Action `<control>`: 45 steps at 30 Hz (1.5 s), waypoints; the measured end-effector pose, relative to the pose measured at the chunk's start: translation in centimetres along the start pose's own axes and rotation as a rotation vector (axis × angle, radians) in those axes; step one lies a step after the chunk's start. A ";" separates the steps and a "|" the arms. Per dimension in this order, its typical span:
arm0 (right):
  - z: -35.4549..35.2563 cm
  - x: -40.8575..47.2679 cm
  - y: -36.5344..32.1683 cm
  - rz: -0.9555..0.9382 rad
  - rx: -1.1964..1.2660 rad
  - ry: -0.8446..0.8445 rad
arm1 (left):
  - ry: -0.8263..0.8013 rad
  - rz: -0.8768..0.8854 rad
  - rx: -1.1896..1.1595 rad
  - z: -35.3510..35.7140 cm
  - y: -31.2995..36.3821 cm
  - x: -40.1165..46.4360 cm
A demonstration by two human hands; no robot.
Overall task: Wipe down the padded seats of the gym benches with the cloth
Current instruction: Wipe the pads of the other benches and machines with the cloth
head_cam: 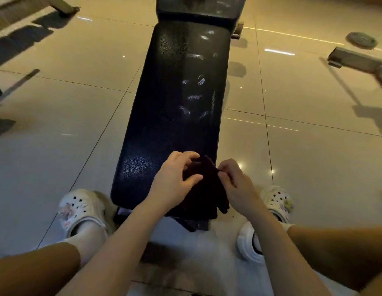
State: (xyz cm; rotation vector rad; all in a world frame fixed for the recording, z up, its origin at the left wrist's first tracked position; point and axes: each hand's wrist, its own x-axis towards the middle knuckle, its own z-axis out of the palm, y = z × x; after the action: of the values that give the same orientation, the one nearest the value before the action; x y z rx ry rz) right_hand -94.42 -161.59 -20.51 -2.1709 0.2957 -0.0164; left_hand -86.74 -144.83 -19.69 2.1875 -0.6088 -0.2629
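Observation:
A long black padded bench seat [175, 99] runs away from me down the middle of the view, shiny with light patches. A dark cloth [204, 189] lies bunched on its near end, hanging a little over the near right corner. My left hand [175, 178] grips the cloth's left side, fingers curled over its top edge and thumb on it. My right hand [237, 182] pinches the cloth's right edge between thumb and fingers. A second padded section [198, 7] stands beyond the far end of the seat.
Glossy beige floor tiles surround the bench. My feet in white clogs stand either side of its near end [83, 210] [275, 201]. A metal machine frame [360, 63] and a round weight plate [362, 40] lie at the right; more equipment frames [19, 28] at the left.

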 end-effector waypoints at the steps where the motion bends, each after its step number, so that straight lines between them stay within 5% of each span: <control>1: -0.4 -0.6 -0.9 -0.026 0.001 -0.052 | -0.043 -0.003 -0.087 0.0 0.6 -0.5; 8: -3.7 -3.6 -5.1 -0.126 0.142 -0.217 | -0.464 -0.026 -0.445 -3.0 3.0 -2.0; 13: -5.1 -4.8 -6.5 -0.141 0.132 -0.211 | -0.280 0.039 -0.331 -5.1 2.9 -2.8; 16: -5.0 -5.2 -6.5 0.008 0.112 -0.397 | -0.221 0.065 -0.190 -5.9 3.2 -4.1; 22: -2.0 -5.1 -2.7 0.109 -0.525 -0.457 | -0.165 0.185 0.204 -5.9 2.1 -7.4; 33: -2.0 -2.1 -3.2 0.116 -0.215 -0.515 | -0.122 -0.052 0.167 -9.1 -2.6 -6.4; 38: -1.8 2.9 -2.0 0.152 -0.543 -0.190 | 0.045 0.022 0.252 -6.0 -4.3 0.5; 41: 1.9 3.6 -1.5 -0.038 -0.761 0.115 | 0.211 -0.102 0.253 -4.1 -6.9 2.3; 45: 10.3 3.2 0.4 -0.385 -0.757 -0.020 | 0.351 -0.242 0.306 -2.9 -11.7 -0.1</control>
State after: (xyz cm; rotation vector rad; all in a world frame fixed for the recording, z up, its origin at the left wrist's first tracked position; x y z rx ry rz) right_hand -90.18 -154.22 -27.15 -2.9473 -0.1701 -0.1163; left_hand -81.80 -136.52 -26.93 2.5257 -0.1961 0.0979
